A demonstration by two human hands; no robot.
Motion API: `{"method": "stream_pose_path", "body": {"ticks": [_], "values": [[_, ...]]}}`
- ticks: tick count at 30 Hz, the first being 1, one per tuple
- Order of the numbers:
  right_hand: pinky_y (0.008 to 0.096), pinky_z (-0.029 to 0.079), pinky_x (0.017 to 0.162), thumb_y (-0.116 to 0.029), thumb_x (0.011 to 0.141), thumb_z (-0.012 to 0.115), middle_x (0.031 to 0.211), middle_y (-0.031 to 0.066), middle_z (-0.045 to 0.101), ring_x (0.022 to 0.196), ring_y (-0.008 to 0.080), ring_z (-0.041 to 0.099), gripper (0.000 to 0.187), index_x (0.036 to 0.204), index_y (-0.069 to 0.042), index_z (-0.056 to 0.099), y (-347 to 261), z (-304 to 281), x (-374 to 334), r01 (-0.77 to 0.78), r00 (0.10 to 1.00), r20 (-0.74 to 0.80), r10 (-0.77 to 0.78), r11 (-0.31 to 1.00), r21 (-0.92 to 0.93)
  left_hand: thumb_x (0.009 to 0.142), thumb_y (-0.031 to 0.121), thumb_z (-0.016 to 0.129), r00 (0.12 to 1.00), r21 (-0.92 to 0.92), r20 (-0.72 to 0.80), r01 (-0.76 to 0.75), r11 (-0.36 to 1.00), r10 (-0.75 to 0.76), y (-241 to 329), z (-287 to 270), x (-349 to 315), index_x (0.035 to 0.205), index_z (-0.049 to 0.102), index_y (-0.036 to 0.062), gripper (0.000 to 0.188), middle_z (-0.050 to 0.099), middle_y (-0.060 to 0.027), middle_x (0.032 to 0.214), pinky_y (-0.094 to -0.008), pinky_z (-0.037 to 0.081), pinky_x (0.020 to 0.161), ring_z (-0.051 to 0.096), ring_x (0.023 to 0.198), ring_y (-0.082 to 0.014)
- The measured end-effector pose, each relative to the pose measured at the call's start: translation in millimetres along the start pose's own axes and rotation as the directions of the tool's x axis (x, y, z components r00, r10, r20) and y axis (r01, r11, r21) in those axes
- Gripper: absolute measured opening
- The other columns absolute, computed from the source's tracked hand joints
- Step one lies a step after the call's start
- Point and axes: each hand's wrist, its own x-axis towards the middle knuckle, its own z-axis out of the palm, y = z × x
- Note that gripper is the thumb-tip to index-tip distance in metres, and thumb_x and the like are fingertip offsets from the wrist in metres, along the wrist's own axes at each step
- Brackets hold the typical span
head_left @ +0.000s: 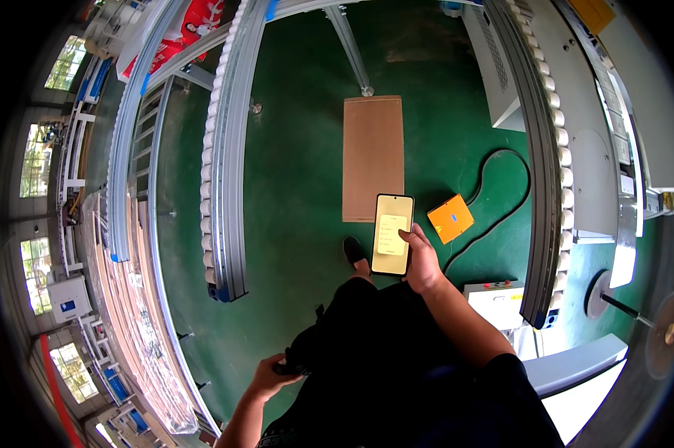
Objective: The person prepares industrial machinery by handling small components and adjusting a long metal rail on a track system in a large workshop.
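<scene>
My right hand (pixel 424 261) is closed round a smartphone (pixel 390 263), held upright in front of my body. Its lit screen is yellow with a pale panel in the middle, and my thumb lies over that panel. Down at my left side, my left hand (pixel 268 379) is curled against a small black object (pixel 293 364) by my dark clothing. What that object is I cannot make out. Past the phone, a flat brown cardboard sheet (pixel 373 153) lies on the green floor, its near edge partly behind the phone.
An orange box (pixel 450 219) with a black cable (pixel 529 179) lies on the floor to the right. Roller rails (pixel 228 149) stand on the left, and another roller rail (pixel 535 149) on the right. Plastic-wrapped long boards (pixel 139 321) are stacked far left. My shoe (pixel 354 252) shows beside the phone.
</scene>
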Motion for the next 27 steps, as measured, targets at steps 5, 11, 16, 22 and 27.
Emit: {"method": "stream_pose_path", "body": {"ticks": [5,11,16,22,27], "values": [[0.0413,0.051,0.094,-0.018,0.099,0.049,0.118,0.0114,0.062,0.111,0.0265,0.061,0.033,0.13,-0.006,0.05,-1.1,15.4,14.1,-0.062,0.997,-0.052,0.06,0.997,-0.044,0.074,-0.006,0.081,0.997,-0.188,-0.059,-0.052,0.981,0.042,9.4,-27.8,2.8,0.119,0.066,-0.0042,0.048,0.07,-0.011,0.105,-0.0312,0.056,0.084,0.067,0.093,-0.0169],[0.04,0.05,0.091,-0.017,0.094,0.056,0.114,0.0096,0.062,0.108,0.0242,0.06,0.028,0.12,-0.006,0.056,30.2,-20.1,92.8,-0.124,0.97,-0.231,0.076,0.972,-0.2,0.075,-0.008,0.077,0.998,-0.52,0.02,0.062,0.852,-0.06,0.2,-17.3,25.6,0.125,0.06,-0.0076,0.053,0.067,-0.0154,0.103,-0.0376,0.06,0.07,0.069,0.084,-0.0233],[0.0379,0.046,0.087,-0.022,0.089,0.063,0.105,0.0063,0.06,0.102,0.0217,0.056,0.028,0.113,-0.008,0.057,52.0,-64.0,161.8,-0.143,0.936,-0.349,-0.036,0.869,-0.474,0.074,-0.005,0.079,0.996,-0.563,0.043,0.088,0.822,-0.077,-9.0,-7.3,35.1,0.124,0.06,-0.0069,0.053,0.068,-0.0128,0.097,-0.0325,0.058,0.067,0.068,0.079,-0.0206],[0.0385,0.044,0.091,-0.017,0.087,0.065,0.116,0.0057,0.06,0.108,0.0223,0.055,0.038,0.122,-0.008,0.054,66.7,-79.3,212.3,-0.055,0.929,-0.331,-0.163,0.826,-0.561,0.075,-0.001,0.081,0.985,-0.591,0.022,0.152,0.792,-0.173,-22.5,-18.7,13.6,0.123,0.061,-0.0063,0.052,0.07,-0.0109,0.095,-0.0302,0.056,0.067,0.069,0.079,-0.0193],[0.0411,0.043,0.098,-0.017,0.081,0.071,0.116,0.0128,0.06,0.111,0.0288,0.055,0.046,0.124,-0.005,0.057,54.6,-139.6,245.3,0.034,0.883,-0.178,-0.434,0.436,-0.899,0.079,0.002,0.079,0.984,-0.611,0.054,0.166,0.774,-0.168,-8.9,-29.1,26.8,0.124,0.061,-0.0051,0.049,0.07,-0.0103,0.095,-0.0306,0.056,0.069,0.069,0.08,-0.0187]]}}
